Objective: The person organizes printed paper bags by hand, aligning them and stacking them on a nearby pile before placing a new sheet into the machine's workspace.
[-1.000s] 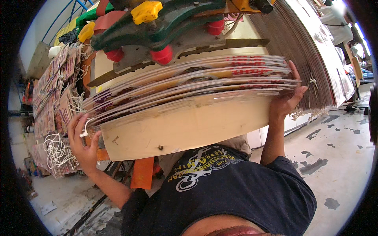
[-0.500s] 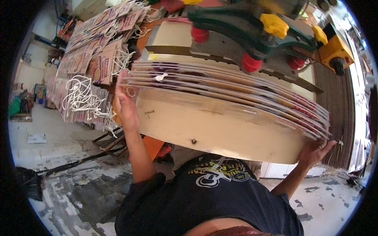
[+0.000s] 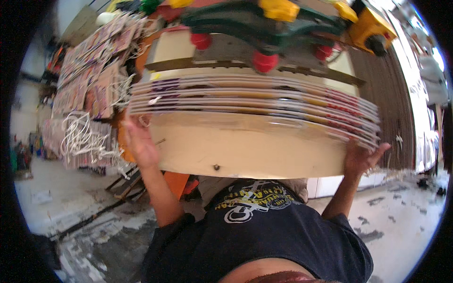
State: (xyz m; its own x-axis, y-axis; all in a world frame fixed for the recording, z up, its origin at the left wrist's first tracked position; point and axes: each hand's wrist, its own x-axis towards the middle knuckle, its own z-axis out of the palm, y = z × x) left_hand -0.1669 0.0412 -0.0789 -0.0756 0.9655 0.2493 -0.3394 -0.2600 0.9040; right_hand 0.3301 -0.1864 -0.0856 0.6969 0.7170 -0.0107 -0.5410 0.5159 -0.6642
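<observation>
Several flat printed cardboard sheets point(image 3: 255, 101), with pale edges and purple, orange and red print, stand on edge in a row across the beige worktop point(image 3: 255, 148). My left hand point(image 3: 139, 144) presses on the left end of the row, its palm upright and fingers partly hidden by the sheets. At the right end my right hand point(image 3: 362, 158) grips the near corner, thumb stuck out to the side and the other fingers behind the edges. Between them, the two hands hold the row together. Motion blur softens the print.
Beyond the sheets stands a dark green machine frame point(image 3: 226, 19) with red knobs point(image 3: 265, 61) and a yellow control box point(image 3: 371, 32). A tall stack of brown cardboard point(image 3: 389, 104) is at the right. Printed pieces with white cords point(image 3: 87, 137) are piled at the left.
The row of sheets has become more level and more tightly lined up, its right end swinging away from me. Both hands stay on its ends. The whole view has shifted.
</observation>
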